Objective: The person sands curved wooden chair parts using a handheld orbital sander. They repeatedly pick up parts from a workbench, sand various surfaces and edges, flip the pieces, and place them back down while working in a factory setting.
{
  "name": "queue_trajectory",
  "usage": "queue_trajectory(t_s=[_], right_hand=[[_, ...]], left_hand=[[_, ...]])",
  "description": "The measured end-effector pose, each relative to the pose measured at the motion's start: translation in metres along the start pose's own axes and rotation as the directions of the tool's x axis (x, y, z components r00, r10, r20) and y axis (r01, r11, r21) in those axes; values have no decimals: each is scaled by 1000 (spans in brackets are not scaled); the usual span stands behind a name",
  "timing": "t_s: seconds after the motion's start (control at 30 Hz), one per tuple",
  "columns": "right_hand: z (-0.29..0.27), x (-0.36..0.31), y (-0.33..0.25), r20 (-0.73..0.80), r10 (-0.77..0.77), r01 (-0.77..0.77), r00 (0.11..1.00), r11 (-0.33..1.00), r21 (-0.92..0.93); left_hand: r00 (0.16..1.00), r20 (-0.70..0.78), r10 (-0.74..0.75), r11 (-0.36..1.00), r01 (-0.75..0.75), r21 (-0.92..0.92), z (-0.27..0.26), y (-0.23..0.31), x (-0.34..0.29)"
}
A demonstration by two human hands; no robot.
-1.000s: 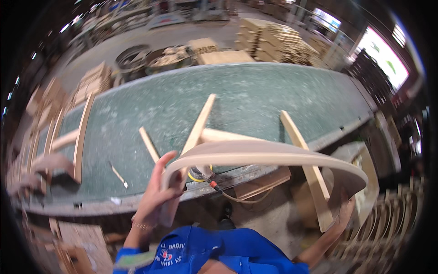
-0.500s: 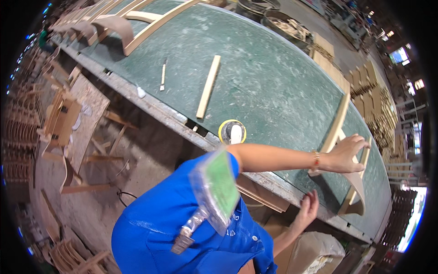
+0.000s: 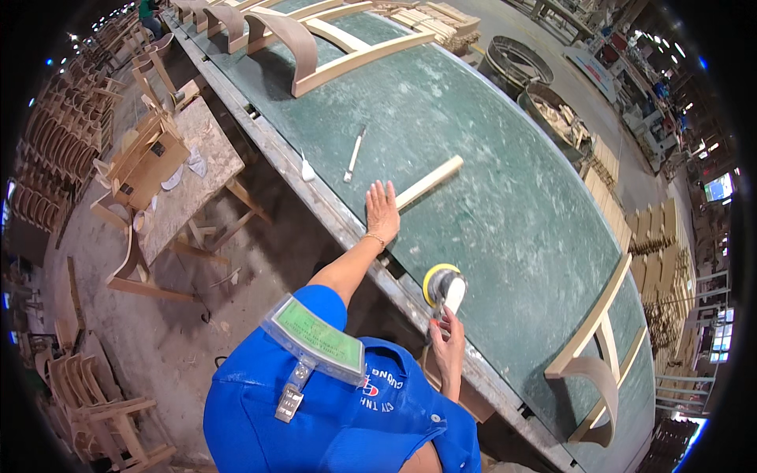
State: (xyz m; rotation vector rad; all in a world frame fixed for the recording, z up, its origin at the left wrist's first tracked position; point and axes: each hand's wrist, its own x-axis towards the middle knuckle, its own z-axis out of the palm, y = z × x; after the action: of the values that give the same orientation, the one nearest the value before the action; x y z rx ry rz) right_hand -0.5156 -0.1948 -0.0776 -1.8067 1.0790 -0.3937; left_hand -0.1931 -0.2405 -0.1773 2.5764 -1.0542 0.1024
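My left hand point(image 3: 382, 214) lies flat, fingers stretched out, over the near end of a pale wooden strip point(image 3: 430, 182) on the green worktable point(image 3: 520, 229). Part of the strip is hidden under it. At the table's near edge, my right hand point(image 3: 449, 347) has its fingers bent around the handle end of a round sander point(image 3: 444, 285) with a yellow rim. How firmly it grips is hard to see. Beyond my left hand lie a slim brush point(image 3: 356, 154) and a small white bottle point(image 3: 307, 169). A curved wooden chair frame point(image 3: 587, 364) stands on the table to the right.
More curved frames point(image 3: 284, 47) line the table's far left. A lower wooden bench point(image 3: 209, 146) holding a wooden assembly point(image 3: 154, 162) is at left. Past the far edge are a bin of offcuts point(image 3: 556, 118) and stacked wooden parts point(image 3: 654, 252). Another person point(image 3: 150, 17) is at the far upper left.
My left hand has left the chair frame and come across to the wooden strip, which now lies at a different angle. My right hand has moved to the sander's handle. The view has shifted.
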Motion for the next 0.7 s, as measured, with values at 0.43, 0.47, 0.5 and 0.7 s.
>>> queue_trajectory(t_s=[0.43,0.47,0.5,0.7], right_hand=[[65,92,-28,-466,-14,-300,885,747,-593],[71,99,-27,-439,-7,-313,898,691,-652],[73,102,-24,-423,8,-337,906,619,-709],[64,113,-24,-536,144,-454,832,733,-507]], left_hand=[[962,217,-166,969,200,-146,-15,-127,146],[975,174,-140,976,165,-144,-14,-143,157],[983,155,-102,979,126,-161,-11,-151,164],[999,53,8,986,1,-164,-4,-162,205]])
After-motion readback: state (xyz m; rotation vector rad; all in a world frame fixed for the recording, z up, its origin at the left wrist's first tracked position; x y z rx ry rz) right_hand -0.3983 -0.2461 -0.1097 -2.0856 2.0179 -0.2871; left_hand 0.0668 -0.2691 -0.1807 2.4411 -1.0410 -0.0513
